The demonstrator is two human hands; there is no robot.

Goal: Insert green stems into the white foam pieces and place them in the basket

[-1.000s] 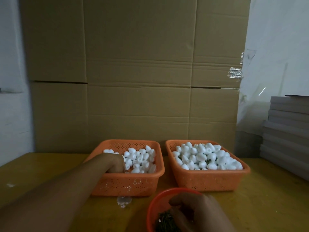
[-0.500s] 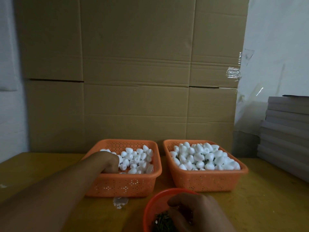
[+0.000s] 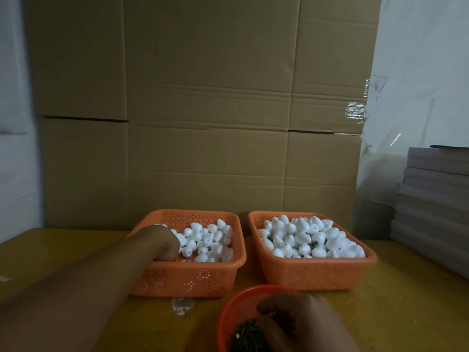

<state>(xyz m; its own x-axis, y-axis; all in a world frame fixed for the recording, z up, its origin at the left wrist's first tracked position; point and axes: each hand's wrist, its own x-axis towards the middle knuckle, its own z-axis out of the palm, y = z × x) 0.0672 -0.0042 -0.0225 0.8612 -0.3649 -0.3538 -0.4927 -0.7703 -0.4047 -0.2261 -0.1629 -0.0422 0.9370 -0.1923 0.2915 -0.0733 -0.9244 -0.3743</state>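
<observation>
The grip of the left hand (image 3: 162,243) is curled down among the white foam pieces (image 3: 205,240) in the left orange basket (image 3: 187,278), but whether a piece is actually held cannot be told, since the fingertips are hidden. The grip of the right hand (image 3: 302,323) is bent over the green stems (image 3: 247,336) in the red bowl (image 3: 228,313) at the near edge of the tabletop (image 3: 406,313); whether a stem is pinched cannot be told either. The right orange basket (image 3: 314,273) is heaped with foam pieces, with dark green specks visible between them, so it is judged to be where the finished pieces are collected. The step in hand is judged to be the picking of one foam piece and one stem. It would be done well if a single piece were taken, its hollowed end turned toward the stem, and the stem pushed in straight, so that the soft foam is not crumbled. A white scrap (image 3: 182,304) lies on the tabletop just before the left basket.
</observation>
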